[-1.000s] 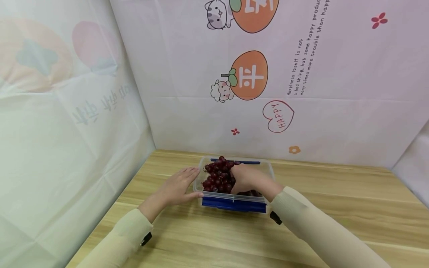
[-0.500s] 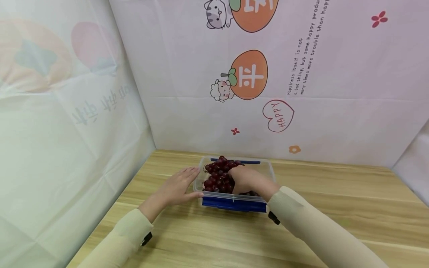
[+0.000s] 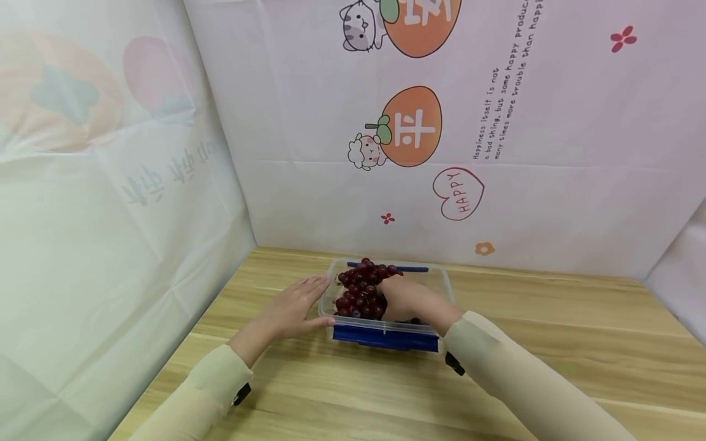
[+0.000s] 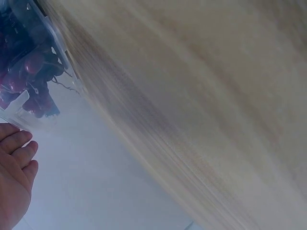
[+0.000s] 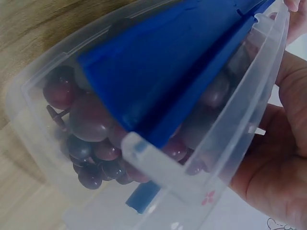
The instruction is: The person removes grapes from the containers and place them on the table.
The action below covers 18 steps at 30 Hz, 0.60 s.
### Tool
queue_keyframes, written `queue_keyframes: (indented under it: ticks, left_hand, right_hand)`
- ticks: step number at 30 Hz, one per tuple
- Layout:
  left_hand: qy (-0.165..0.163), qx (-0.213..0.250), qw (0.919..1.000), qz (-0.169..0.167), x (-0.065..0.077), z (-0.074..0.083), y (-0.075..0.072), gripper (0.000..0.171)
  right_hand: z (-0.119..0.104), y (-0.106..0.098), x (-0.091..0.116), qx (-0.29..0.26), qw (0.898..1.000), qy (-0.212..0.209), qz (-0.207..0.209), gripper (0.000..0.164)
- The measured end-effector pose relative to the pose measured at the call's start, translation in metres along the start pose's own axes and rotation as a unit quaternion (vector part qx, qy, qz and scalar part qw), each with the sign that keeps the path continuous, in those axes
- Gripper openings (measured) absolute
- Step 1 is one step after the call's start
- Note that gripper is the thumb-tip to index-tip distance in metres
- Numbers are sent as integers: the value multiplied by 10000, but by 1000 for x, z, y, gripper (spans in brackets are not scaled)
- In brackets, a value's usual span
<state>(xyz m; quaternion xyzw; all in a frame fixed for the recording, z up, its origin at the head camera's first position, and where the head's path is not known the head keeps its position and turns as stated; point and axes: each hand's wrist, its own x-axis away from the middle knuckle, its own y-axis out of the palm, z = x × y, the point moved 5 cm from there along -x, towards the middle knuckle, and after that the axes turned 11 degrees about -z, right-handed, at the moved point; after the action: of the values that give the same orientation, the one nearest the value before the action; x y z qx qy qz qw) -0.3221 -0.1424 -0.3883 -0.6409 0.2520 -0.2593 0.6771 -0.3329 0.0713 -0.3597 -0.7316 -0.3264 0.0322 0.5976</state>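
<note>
A clear plastic box (image 3: 448, 288) with blue latches holds a bunch of dark red grapes (image 3: 361, 291). My left hand (image 3: 287, 309) rests against the box's left side, fingers extended and thumb by the front left corner. In the left wrist view the left hand (image 4: 14, 175) touches the box near the grapes (image 4: 33, 64). Over the front rim reaches my right hand (image 3: 410, 300), its bent fingers gripping grapes inside; the fingertips are hidden. Through the clear wall the right wrist view shows the grapes (image 5: 91, 120), a blue latch (image 5: 153, 62) and the right hand (image 5: 268, 167) beyond the rim.
The box stands on a wood-grain table (image 3: 353, 392), close to its back edge. A white printed cloth (image 3: 309, 202) hangs upright behind it, and another white cloth (image 3: 138, 245) lines the left side.
My right hand has shifted slightly within the box, fingers a little lower among the grapes, and the grapes beside it have moved a little. The left hand stays in place.
</note>
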Motion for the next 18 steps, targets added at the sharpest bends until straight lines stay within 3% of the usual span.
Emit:
queue_keyframes:
  ticks: [5, 18]
  left_hand:
    - [35, 2, 10000, -2, 0, 0, 0, 89]
    - [71, 33, 10000, 46, -1, 1, -2, 88]
  right_hand:
    - [2, -1, 0, -29, 9999, -118, 6, 24]
    - [2, -7, 5, 163, 9996, -225, -3, 21]
